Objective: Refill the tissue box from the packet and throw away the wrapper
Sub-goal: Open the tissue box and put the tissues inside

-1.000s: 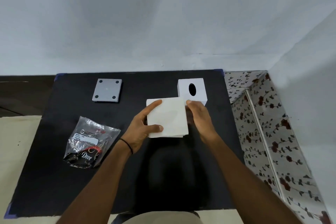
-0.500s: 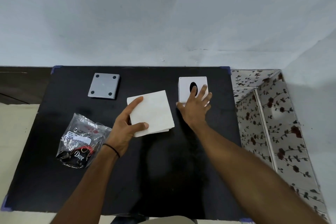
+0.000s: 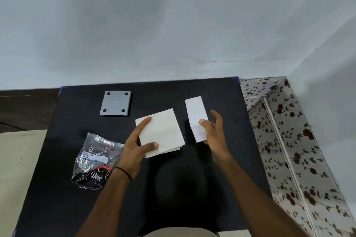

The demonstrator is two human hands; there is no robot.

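Now, your right hand (image 3: pixel 215 136) grips the box (image 3: pixel 195 113), tilted over the counter (image 3: pixel 173 188); your left hand (image 3: pixel 134 148) pinches the tissues (image 3: pixel 163 131) just beside it. Turn the box's open side toward the tissues and slide them in square, without crumpling corners.

Seen from the middle of the table (image 3: pixel 57 188), 5 to 7 o'clock lies bare, crossed only by two forearms. A crumpled wrapper (image 3: pixel 96 159) blocks 8 o'clock and a grey square plate (image 3: pixel 115 103) blocks 11. At the centre, the left grip (image 3: pixel 134 150) holds a stack of tissues (image 3: pixel 161 131) and the right grip (image 3: pixel 213 132) holds the tissue box (image 3: pixel 195 115), with a narrow gap between them. A flowered panel (image 3: pixel 289 150) walls off 3 o'clock, and the wall (image 3: pixel 173 25) closes 12.
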